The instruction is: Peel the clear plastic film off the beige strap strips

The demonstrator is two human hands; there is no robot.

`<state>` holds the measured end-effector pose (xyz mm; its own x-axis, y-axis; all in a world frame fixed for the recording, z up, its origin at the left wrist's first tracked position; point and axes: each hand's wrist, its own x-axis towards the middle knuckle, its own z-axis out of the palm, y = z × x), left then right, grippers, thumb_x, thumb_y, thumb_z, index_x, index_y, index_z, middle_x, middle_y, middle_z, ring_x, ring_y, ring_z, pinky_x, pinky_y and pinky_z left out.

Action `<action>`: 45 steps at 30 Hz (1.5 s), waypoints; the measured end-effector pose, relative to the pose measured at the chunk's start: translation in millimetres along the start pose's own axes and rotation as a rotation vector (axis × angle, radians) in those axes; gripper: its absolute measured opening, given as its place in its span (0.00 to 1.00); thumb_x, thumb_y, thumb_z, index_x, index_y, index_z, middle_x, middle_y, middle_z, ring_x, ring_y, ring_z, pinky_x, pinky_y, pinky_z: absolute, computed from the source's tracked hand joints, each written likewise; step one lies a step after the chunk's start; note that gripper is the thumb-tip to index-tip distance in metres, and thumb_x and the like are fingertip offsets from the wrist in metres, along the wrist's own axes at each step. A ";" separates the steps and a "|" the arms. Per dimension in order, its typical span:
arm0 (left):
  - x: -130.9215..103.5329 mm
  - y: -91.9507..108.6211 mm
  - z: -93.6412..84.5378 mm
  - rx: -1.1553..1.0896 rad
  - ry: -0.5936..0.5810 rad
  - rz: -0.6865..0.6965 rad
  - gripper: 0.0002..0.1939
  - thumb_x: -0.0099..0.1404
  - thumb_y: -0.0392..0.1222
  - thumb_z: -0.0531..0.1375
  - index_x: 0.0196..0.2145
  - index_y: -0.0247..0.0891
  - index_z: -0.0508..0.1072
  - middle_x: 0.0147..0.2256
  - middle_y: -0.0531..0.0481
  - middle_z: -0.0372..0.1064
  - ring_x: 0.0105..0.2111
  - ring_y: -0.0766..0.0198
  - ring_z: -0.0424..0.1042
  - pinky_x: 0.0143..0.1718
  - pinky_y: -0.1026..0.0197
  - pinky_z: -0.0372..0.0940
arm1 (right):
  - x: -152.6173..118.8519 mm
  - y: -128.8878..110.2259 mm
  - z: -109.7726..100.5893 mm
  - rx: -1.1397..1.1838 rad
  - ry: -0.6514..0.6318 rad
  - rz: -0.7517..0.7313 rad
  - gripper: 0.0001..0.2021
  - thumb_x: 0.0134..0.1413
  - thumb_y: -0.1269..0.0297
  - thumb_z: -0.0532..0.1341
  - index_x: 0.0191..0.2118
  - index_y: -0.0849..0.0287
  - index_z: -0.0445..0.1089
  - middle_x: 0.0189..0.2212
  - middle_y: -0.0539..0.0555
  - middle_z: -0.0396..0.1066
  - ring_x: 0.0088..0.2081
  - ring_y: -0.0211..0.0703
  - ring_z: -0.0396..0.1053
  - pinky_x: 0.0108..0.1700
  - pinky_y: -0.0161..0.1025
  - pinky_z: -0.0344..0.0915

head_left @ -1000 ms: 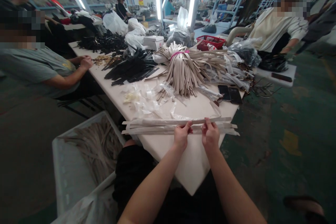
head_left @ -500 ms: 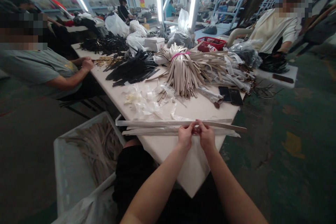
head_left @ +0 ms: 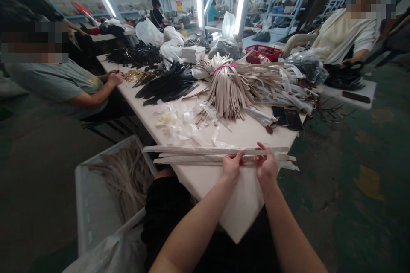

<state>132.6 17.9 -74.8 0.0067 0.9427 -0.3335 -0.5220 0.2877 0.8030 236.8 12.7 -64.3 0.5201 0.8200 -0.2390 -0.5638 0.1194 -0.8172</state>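
Long beige straps (head_left: 192, 158) lie side by side across the near corner of the table, some with a clear film about them. My left hand (head_left: 232, 167) pinches a strap (head_left: 250, 152) between thumb and fingers. A short way to the right, my right hand (head_left: 267, 167) is closed on the same strap, its index finger raised over the upper edge. Loose clear film (head_left: 286, 163) shows at the straps' right end. Behind my hands lie crumpled strips of clear plastic (head_left: 182, 123). My palms hide part of the lower straps.
A tied bundle of beige straps (head_left: 227, 89) stands mid-table beside black strips (head_left: 168, 85). Two dark phones (head_left: 286, 118) lie at the right edge. On my left is a white bin (head_left: 81, 204) holding straps. One person (head_left: 73, 81) sits left, another (head_left: 339, 34) right.
My hands have moved apart, the right one shifting rightward along the strap. The strap's end that stuck out past the right side has drawn in. The whole view has shifted slightly.
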 end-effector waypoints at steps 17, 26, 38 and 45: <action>-29.2 25.4 -14.9 0.466 -0.479 -0.059 0.22 0.59 0.53 0.66 0.42 0.30 0.79 0.27 0.44 0.75 0.24 0.63 0.72 0.28 0.61 0.69 | 5.4 -9.2 -38.1 -0.305 -0.030 0.075 0.20 0.42 0.49 0.72 0.29 0.61 0.69 0.21 0.48 0.69 0.21 0.37 0.66 0.24 0.34 0.66; -49.1 62.4 -60.3 1.152 -0.279 0.829 0.14 0.65 0.33 0.57 0.48 0.40 0.74 0.50 0.42 0.70 0.54 0.52 0.66 0.59 0.44 0.59 | 23.9 -54.1 -43.9 -0.679 0.554 -0.622 0.30 0.52 0.54 0.66 0.59 0.57 0.61 0.49 0.60 0.68 0.35 0.40 0.72 0.34 0.37 0.69; -34.5 55.0 -78.3 1.179 -0.280 0.878 0.12 0.66 0.30 0.55 0.43 0.38 0.74 0.42 0.42 0.71 0.46 0.54 0.69 0.52 0.49 0.65 | 102.4 44.2 136.7 -1.364 -0.282 -0.461 0.11 0.47 0.58 0.66 0.33 0.62 0.77 0.34 0.62 0.77 0.38 0.50 0.73 0.41 0.38 0.63; -26.8 57.0 -84.7 0.889 -0.129 0.722 0.10 0.68 0.36 0.55 0.42 0.39 0.76 0.40 0.44 0.75 0.43 0.57 0.73 0.47 0.54 0.68 | 66.8 47.3 112.4 -1.204 -0.319 -0.566 0.15 0.56 0.53 0.60 0.30 0.59 0.76 0.30 0.58 0.77 0.33 0.46 0.72 0.38 0.38 0.63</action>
<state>30.4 -5.3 -61.9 0.0651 0.9315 0.3578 0.3460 -0.3574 0.8675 172.8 136.0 -60.0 0.2293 0.9342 0.2734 0.6620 0.0563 -0.7474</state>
